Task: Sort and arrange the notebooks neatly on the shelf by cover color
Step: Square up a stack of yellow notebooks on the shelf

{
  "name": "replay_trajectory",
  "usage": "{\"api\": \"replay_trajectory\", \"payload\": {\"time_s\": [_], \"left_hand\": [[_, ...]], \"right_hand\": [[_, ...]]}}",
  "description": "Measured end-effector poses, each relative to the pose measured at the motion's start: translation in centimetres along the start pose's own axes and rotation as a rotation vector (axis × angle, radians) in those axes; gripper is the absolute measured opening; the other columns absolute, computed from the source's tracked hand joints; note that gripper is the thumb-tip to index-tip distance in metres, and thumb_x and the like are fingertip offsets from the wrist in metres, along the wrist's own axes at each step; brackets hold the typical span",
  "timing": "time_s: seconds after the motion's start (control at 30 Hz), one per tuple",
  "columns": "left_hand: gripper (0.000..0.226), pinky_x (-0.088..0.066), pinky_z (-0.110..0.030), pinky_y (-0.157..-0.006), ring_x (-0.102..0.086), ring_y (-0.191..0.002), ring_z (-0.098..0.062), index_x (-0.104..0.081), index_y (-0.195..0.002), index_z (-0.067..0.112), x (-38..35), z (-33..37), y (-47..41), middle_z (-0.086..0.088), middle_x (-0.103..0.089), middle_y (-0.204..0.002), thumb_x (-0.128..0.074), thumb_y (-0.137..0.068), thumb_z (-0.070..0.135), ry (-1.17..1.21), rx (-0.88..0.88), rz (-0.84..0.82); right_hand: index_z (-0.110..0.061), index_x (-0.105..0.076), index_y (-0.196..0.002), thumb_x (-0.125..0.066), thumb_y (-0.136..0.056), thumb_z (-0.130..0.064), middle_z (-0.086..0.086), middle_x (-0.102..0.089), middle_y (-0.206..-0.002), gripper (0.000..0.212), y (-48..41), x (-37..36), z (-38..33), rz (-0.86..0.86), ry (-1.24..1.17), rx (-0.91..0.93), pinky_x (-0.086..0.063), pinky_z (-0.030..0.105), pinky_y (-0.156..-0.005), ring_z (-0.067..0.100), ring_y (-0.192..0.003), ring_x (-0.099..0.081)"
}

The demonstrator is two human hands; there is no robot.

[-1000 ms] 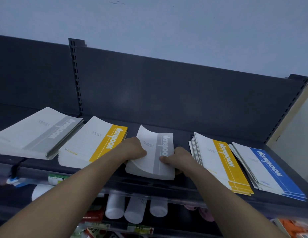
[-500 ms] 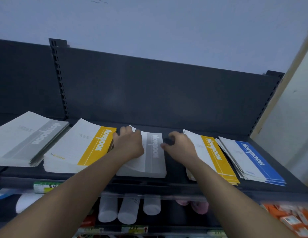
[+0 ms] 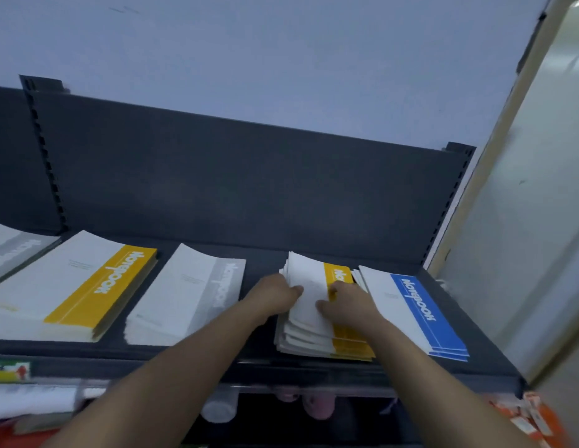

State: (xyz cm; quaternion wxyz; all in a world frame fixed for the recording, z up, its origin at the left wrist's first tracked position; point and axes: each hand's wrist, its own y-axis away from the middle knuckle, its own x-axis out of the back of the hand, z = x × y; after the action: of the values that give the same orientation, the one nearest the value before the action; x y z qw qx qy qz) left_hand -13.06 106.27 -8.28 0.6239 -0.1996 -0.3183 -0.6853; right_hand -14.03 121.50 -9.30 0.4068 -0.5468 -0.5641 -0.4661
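status: roughly midway | shelf: each pile one colour | left hand, right hand clasp ragged right yellow pile, between grey pile and blue pile | todo: square it; yellows, greys probably need merging

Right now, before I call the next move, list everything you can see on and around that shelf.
far-left grey stack: one, white and grey notebooks, cut off by the picture's left edge.
left yellow stack: one, white and yellow, next along.
middle grey stack: one, white and grey, shelf centre.
right yellow stack: one, white and yellow, fanned untidily, under both hands.
blue stack: one, white and blue, far right.
shelf: one, dark grey, carries all five stacks.
bottle: at least one, white, blurred, shelf below.
left hand: grips the right yellow stack's left edge.
right hand: grips the same stack's top covers.
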Motion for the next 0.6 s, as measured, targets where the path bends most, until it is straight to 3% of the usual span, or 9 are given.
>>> {"api": "replay_trajectory", "payload": {"time_s": [0.1,0.27,0.33,0.4,0.47,0.53,0.6], "left_hand": [[0.051,-0.043,-0.030,-0.089,-0.051,-0.122,-0.027,-0.044,-0.136,0.005,-0.7,0.7,-1.0,-0.009,-0.050,-0.137,-0.055,-0.095,0.035,0.217,0.137,0.026],[0.034,-0.051,-0.032,-0.083,-0.063,-0.101,-0.025,-0.060,-0.108,0.006,-1.6,0.8,-1.2,-0.008,-0.066,-0.108,-0.072,-0.085,0.029,0.443,0.250,0.036],[0.022,-0.051,-0.030,-0.078,-0.063,-0.094,-0.022,-0.056,-0.086,0.012,-1.9,1.1,-0.7,-0.004,-0.065,-0.094,-0.074,-0.084,0.024,0.460,0.254,0.042],[0.026,-0.049,-0.028,-0.074,-0.060,-0.089,-0.021,-0.049,-0.077,0.015,-2.0,1.5,-0.3,-0.001,-0.060,-0.084,-0.074,-0.084,0.019,0.491,0.252,0.058],[0.021,-0.052,-0.030,-0.073,-0.063,-0.090,-0.022,-0.056,-0.090,0.011,-2.0,1.7,-0.3,-0.004,-0.063,-0.088,-0.074,-0.083,0.017,0.524,0.248,0.049],[0.045,-0.057,-0.036,-0.077,-0.067,-0.095,-0.027,-0.055,-0.118,0.003,-2.1,1.7,-0.4,-0.012,-0.067,-0.104,-0.076,-0.080,0.014,0.618,0.233,0.058],[0.047,-0.057,-0.043,-0.082,-0.067,-0.097,-0.031,-0.051,-0.122,0.003,-2.1,1.7,-0.4,-0.015,-0.067,-0.111,-0.074,-0.080,0.011,0.697,0.182,0.110]], "right_hand": [[-0.015,-0.050,-0.130,-0.055,-0.088,-0.050,0.009,-0.053,-0.130,0.055,0.0,0.1,0.8,0.001,-0.019,0.061,-0.044,0.033,-0.090,0.026,-0.116,-0.052],[-0.012,-0.058,-0.120,-0.062,-0.086,-0.047,0.007,-0.060,-0.120,0.048,0.6,0.7,1.9,0.016,-0.144,0.130,-0.046,0.031,-0.083,0.024,-0.108,-0.057],[-0.011,-0.057,-0.121,-0.064,-0.085,-0.046,0.007,-0.059,-0.122,0.051,0.8,0.8,2.3,0.017,-0.176,0.149,-0.048,0.033,-0.087,0.024,-0.109,-0.057],[-0.012,-0.055,-0.126,-0.065,-0.085,-0.045,0.006,-0.057,-0.125,0.054,0.8,0.8,2.5,0.019,-0.208,0.157,-0.047,0.032,-0.088,0.024,-0.112,-0.056],[-0.014,-0.049,-0.134,-0.067,-0.082,-0.046,0.005,-0.054,-0.131,0.064,0.7,0.8,2.7,0.004,-0.251,0.160,-0.045,0.030,-0.087,0.023,-0.117,-0.054],[-0.015,-0.043,-0.137,-0.071,-0.079,-0.046,0.004,-0.051,-0.132,0.072,0.5,0.6,2.8,0.007,-0.327,0.147,-0.043,0.029,-0.084,0.023,-0.118,-0.052],[-0.015,-0.041,-0.133,-0.076,-0.074,-0.041,0.005,-0.051,-0.126,0.073,0.3,0.6,3.0,0.091,-0.482,0.126,-0.046,0.032,-0.089,0.024,-0.117,-0.052]]}}
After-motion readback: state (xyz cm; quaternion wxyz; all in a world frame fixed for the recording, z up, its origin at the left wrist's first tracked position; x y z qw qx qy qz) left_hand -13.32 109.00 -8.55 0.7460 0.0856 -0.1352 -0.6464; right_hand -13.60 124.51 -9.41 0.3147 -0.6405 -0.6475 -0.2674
